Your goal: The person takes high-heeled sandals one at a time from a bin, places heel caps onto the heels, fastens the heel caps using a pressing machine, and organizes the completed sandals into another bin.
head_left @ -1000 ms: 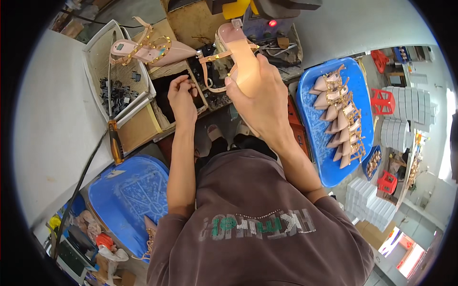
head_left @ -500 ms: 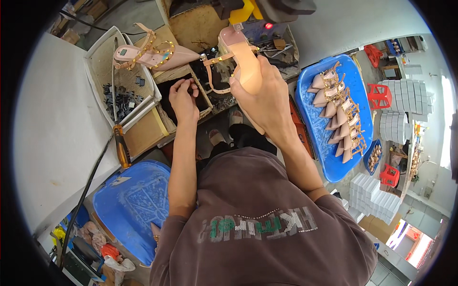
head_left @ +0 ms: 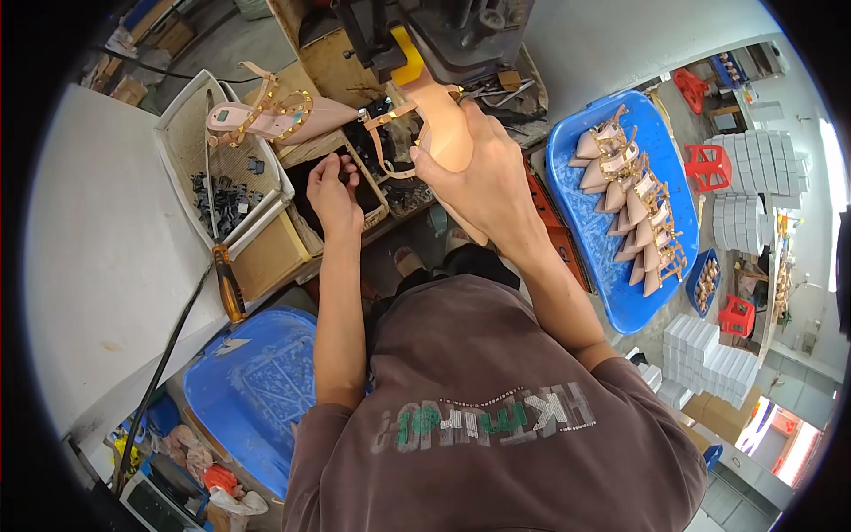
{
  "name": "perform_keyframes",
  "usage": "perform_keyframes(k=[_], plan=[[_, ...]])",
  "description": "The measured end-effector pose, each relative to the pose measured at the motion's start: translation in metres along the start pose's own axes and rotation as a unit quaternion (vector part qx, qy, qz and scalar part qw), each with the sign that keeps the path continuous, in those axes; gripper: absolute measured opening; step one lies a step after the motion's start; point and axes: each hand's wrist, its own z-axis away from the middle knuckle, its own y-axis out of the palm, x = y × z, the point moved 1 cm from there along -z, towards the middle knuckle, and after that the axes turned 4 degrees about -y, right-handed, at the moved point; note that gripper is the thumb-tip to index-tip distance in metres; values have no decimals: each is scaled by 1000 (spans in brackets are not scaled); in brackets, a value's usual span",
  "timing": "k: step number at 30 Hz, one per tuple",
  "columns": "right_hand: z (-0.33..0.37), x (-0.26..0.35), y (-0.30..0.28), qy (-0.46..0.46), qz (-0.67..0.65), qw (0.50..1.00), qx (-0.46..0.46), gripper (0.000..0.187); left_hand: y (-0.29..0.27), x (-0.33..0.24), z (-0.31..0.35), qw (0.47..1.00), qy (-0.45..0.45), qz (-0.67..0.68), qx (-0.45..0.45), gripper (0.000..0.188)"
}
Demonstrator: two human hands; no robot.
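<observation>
My right hand (head_left: 486, 173) is closed around a beige pointed sandal (head_left: 446, 133) with gold-studded straps, its sole facing up. The sandal's heel end is at the yellow part (head_left: 408, 58) of a dark machine (head_left: 465, 35), which partly hides it. My left hand (head_left: 337, 199) hovers over a dark wooden box (head_left: 379, 209), fingers curled together. Whatever they pinch, if anything, is too small to make out. Left of the machine, a matching sandal (head_left: 324, 119) lies on its way across a white tray (head_left: 282, 191) and the box.
Small black pieces (head_left: 226, 204) lie in the white tray, with an orange-handled screwdriver (head_left: 228, 284) across its edge. At right, a blue tub (head_left: 585, 222) carries several studded sandals (head_left: 625, 199). Another blue tub (head_left: 257, 381) stands at lower left. Red stools (head_left: 706, 175) and stacked white boxes (head_left: 714, 355) stand farther right.
The sandal's heel end has gone in under the machine's yellow part, which now covers it. The red light is no longer visible. My left hand stays over the box, still curled.
</observation>
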Motion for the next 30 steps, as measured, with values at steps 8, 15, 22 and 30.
perform_keyframes(k=[8, 15, 22, 30], plan=[[-5, -7, 4, 22, 26, 999, 20, 77, 14, -8, 7, 997, 61, -36, 21, 19], [2, -15, 11, 48, -211, 976, 31, 87, -1, -16, 7, 995, 58, 39, 67, 20], [5, -12, 0, 130, -317, 938, 45, 77, 2, -3, 8, 993, -45, 69, 82, 21], [-6, -20, 9, 90, -243, 965, 36, 80, -5, -8, 0, 993, 5, 72, 90, 22]])
